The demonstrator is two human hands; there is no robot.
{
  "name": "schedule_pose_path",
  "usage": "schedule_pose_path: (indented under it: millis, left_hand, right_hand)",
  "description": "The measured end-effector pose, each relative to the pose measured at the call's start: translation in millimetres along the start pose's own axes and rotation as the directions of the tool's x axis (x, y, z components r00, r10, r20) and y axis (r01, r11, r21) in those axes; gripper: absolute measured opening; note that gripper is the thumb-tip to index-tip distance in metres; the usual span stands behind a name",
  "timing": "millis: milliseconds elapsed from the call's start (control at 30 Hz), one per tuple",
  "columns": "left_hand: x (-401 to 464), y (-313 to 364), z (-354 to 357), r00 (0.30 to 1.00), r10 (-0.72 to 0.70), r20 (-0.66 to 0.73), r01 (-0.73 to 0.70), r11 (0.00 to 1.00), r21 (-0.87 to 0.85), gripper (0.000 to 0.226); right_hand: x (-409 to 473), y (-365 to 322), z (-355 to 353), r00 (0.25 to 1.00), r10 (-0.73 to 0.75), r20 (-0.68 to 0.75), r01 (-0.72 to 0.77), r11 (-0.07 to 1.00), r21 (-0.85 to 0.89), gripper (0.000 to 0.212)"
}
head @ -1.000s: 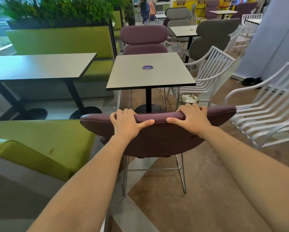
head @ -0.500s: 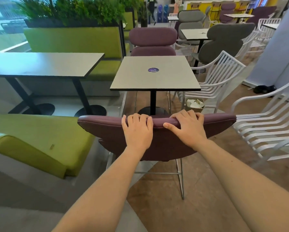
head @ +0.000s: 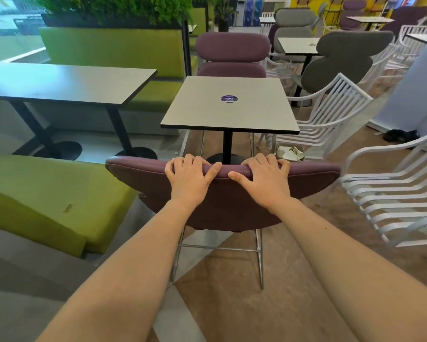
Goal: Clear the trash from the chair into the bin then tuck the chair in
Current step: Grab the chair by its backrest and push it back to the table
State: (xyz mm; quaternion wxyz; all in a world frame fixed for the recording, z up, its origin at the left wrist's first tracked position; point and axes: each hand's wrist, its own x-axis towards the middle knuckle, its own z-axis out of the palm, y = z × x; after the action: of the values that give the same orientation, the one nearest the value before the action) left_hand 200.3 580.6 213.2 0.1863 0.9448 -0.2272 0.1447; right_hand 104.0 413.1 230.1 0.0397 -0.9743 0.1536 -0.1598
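The purple chair point(head: 232, 201) has a wide, padded, curved backrest on thin metal legs, and stands just short of the square grey table point(head: 229, 104), which bears one round blue sticker point(head: 229, 99). The left hand point(head: 190, 180) and right hand point(head: 264, 180) both grasp the backrest's top edge, fingers curled over it, thumbs on the near side. Past the table, a small bin point(head: 290, 154) sits on the floor, holding what looks like crumpled paper. Two white slatted chairs stand to the right.
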Motion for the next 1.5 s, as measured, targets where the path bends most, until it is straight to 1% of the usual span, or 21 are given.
schedule_pose_path:
  millis: [167,333,433,533,700,767,833,900,933,1000,1067,1100,1300,1500]
  left_hand:
    - [21,1,13,0.999,0.014,-0.048,-0.015,1.0,-0.011,0.065]
    - [51,7,28,0.998,0.007,-0.056,-0.008,1.0,-0.013,0.068]
    - [73,7,40,0.997,0.004,-0.071,-0.005,1.0,-0.01,0.066]
    - [95,7,49,0.996,0.002,-0.086,-0.002,1.0,0.003,0.066]
    - [135,9,58,0.996,0.008,-0.089,0.004,0.991,0.137,0.054]
    - [155,11,58,0.999,0.033,-0.038,-0.027,0.989,0.144,0.045]
    - [173,15,57,0.998,0.06,0.029,-0.063,0.99,0.126,0.039]
    - [181,17,57,0.991,0.108,0.08,-0.116,0.989,0.096,0.04]
    - [182,15,59,0.987,0.143,0.071,-0.149,0.985,0.09,0.041]
    - [177,13,61,0.979,0.201,-0.011,-0.199,0.975,0.101,0.044]
    - [175,11,62,0.97,0.225,-0.089,-0.215,0.971,0.108,0.047]
    - [177,10,63,0.968,0.231,-0.101,-0.22,0.969,0.11,0.047]
    - [193,8,63,0.978,0.207,-0.037,-0.201,0.972,0.124,0.052]
    - [212,1,69,0.975,0.219,-0.04,-0.213,0.969,0.122,0.049]
  right_hand:
    - [23,10,9,1.0,-0.003,-0.026,0.003,1.0,0.005,0.058]
    - [55,22,18,1.0,-0.007,-0.02,0.008,1.0,0.025,0.057]
    - [77,30,25,0.999,-0.006,-0.042,0.007,0.999,0.031,0.057]
    - [102,29,34,0.992,0.064,-0.11,-0.056,0.996,0.071,0.054]
    - [139,22,52,0.955,0.178,-0.239,-0.19,0.981,-0.03,0.045]
    - [154,16,49,0.961,0.184,-0.205,-0.202,0.977,-0.072,0.044]
    - [174,9,44,0.981,0.177,-0.082,-0.184,0.979,-0.091,0.045]
    - [185,7,41,0.985,0.17,0.018,-0.168,0.983,-0.076,0.045]
    - [187,9,42,0.987,0.162,0.019,-0.161,0.984,-0.075,0.045]
    - [184,12,46,0.989,0.14,-0.054,-0.145,0.984,-0.107,0.047]
    - [181,12,48,0.986,0.123,-0.114,-0.138,0.981,-0.134,0.047]
    - [182,12,50,0.985,0.12,-0.123,-0.137,0.981,-0.141,0.048]
    - [197,10,54,0.984,0.123,-0.128,-0.141,0.98,-0.142,0.046]
    - [217,6,61,0.985,0.125,-0.122,-0.141,0.981,-0.135,0.047]
